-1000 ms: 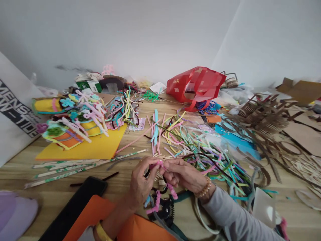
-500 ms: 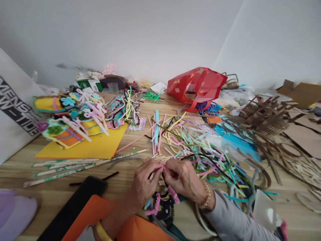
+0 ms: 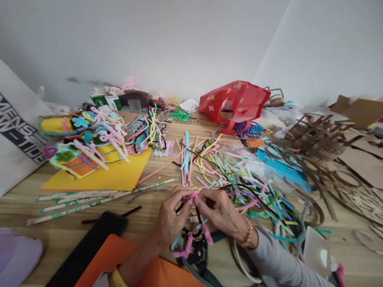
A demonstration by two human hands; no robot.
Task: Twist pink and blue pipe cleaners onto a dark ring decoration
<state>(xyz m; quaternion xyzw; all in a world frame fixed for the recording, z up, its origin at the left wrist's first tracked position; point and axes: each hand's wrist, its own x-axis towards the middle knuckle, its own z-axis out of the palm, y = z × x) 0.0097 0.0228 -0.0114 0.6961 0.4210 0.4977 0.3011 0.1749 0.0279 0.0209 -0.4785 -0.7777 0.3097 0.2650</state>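
Observation:
My left hand [image 3: 171, 219] pinches a pink pipe cleaner [image 3: 194, 195] between thumb and forefinger. Close beside it, the fingertips of my right hand [image 3: 223, 213] close on the same pink piece, which is twisted around a dark brown pipe cleaner [image 3: 199, 217]. The brown strand hangs down between my hands. Below them, curled pink pipe cleaner lengths [image 3: 188, 245] show beside a dark hand tool with a toothed edge [image 3: 200, 253], partly covered. Short light sticks [image 3: 196, 219] lie on the table behind my fingers.
Loose pipe cleaners [image 3: 254, 183] spread to the right. Patterned strips [image 3: 89, 202], a long black object [image 3: 89, 247] and an orange sheet [image 3: 158, 275] lie left and in front. Finished flower pieces [image 3: 86, 155] rest on yellow sheets [image 3: 128, 175]. A red bag [image 3: 233, 101] stands behind.
My right fingertips have shifted slightly, and more of the pink twist and the brown strand shows between my hands. Both hands stay in nearly the same place.

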